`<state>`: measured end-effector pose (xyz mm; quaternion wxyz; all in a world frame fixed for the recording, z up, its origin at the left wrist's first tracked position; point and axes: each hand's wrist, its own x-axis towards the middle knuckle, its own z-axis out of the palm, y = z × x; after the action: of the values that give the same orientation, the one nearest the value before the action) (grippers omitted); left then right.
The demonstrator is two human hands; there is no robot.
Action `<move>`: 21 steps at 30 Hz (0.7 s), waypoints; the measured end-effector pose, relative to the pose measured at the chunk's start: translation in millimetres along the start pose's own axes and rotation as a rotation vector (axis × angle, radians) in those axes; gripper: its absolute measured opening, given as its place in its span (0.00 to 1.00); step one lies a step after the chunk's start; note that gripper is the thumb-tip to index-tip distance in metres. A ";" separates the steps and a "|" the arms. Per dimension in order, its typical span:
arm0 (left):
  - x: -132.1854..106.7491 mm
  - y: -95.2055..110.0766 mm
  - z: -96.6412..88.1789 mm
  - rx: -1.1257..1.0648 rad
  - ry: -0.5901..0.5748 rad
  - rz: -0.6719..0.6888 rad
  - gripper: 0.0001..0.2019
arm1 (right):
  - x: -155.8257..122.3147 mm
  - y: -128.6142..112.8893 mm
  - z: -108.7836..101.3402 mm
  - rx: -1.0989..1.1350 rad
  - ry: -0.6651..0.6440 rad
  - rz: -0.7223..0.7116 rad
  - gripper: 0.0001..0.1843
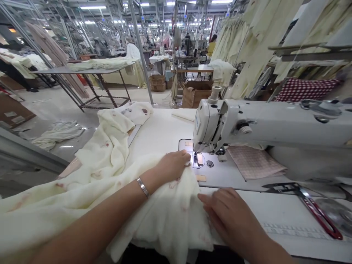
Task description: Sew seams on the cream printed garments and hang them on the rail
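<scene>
A cream fleecy fabric with faint pink prints lies across the white sewing table, trailing off its left side. My left hand lies on the fabric's edge, fingers curled down, right beside the presser foot of the white sewing machine. A silver bracelet circles that wrist. My right hand rests flat on the fabric's near right edge, fingers stretched toward the left.
Red-handled scissors lie on the table at the right. A pink checked cloth sits under the machine arm. Cardboard boxes, a metal table with fabric and hanging cream garments fill the workshop behind. A person in yellow works far back.
</scene>
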<state>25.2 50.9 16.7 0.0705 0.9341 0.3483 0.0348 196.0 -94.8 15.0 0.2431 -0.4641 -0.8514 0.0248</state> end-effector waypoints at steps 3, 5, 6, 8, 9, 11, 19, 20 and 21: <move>-1.7 1.2 1.7 -0.009 0.026 -0.003 0.05 | 20.1 13.2 8.0 -0.142 -0.059 -0.053 0.18; -1.5 0.1 2.8 -0.018 0.046 -0.002 0.05 | 29.3 20.0 15.0 -0.150 -0.083 -0.102 0.14; -0.9 -0.8 2.7 -0.025 0.058 -0.001 0.05 | 31.9 22.7 17.9 -0.142 -0.084 -0.117 0.12; 0.6 -2.1 -0.1 -0.034 0.095 -0.014 0.04 | 33.4 26.8 21.2 -0.126 -0.082 -0.130 0.11; 1.1 -1.7 -3.4 -0.033 0.128 -0.037 0.03 | 32.7 28.1 21.4 -0.114 -0.080 -0.128 0.11; -0.2 2.8 -12.6 -0.020 0.225 -0.120 0.04 | 30.0 29.8 19.5 -0.086 -0.078 -0.109 0.12; -43.6 51.9 -5.4 -0.105 0.184 0.041 0.04 | 8.7 28.9 2.2 0.005 -0.081 -0.099 0.12; -47.9 54.4 0.8 -0.108 0.165 0.044 0.05 | 4.9 26.7 1.5 0.014 -0.076 -0.104 0.12; -50.8 55.5 6.0 -0.112 0.157 0.039 0.06 | 1.2 23.8 1.2 0.023 -0.078 -0.106 0.11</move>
<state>23.4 -24.4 18.6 0.0946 0.9296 0.3322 0.1287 213.4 -80.1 8.0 0.2161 -0.4144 -0.8832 0.0397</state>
